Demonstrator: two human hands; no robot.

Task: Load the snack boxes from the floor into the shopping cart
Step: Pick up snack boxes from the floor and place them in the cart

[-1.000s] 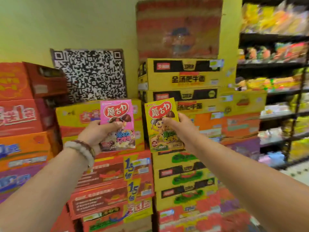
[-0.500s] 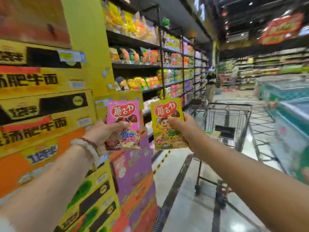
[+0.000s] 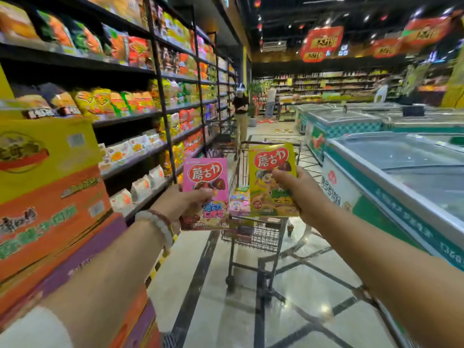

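Both arms are stretched forward at chest height toward the shopping cart (image 3: 253, 237), forearms nearly level and converging on it. The left hand (image 3: 184, 203) grips a pink snack box (image 3: 205, 192) by its lower left edge, thumb pressed across the front, the box upright and facing the camera; a pale bead bracelet (image 3: 157, 226) and a thin dark red one circle that wrist. The right hand (image 3: 298, 192) clasps a yellow snack box (image 3: 272, 179) by its right edge, thumb on the printed face, the box upright and held a little higher than the pink one. The two boxes sit just beside each other without touching, both in front of the cart's basket and covering most of its near end. Between them more colourful boxes (image 3: 239, 200) show inside the cart. To the left of the cart run black shelves (image 3: 160, 114) of bagged snacks, with stacked cartons (image 3: 47, 187) nearer the camera; to its right stands a row of chest freezers (image 3: 391, 177). Compared with half a second ago, the view has swung further right: the stacked cartons fill less of the picture, the cart now lies directly behind the boxes rather than off to their right, and the grips look unchanged.
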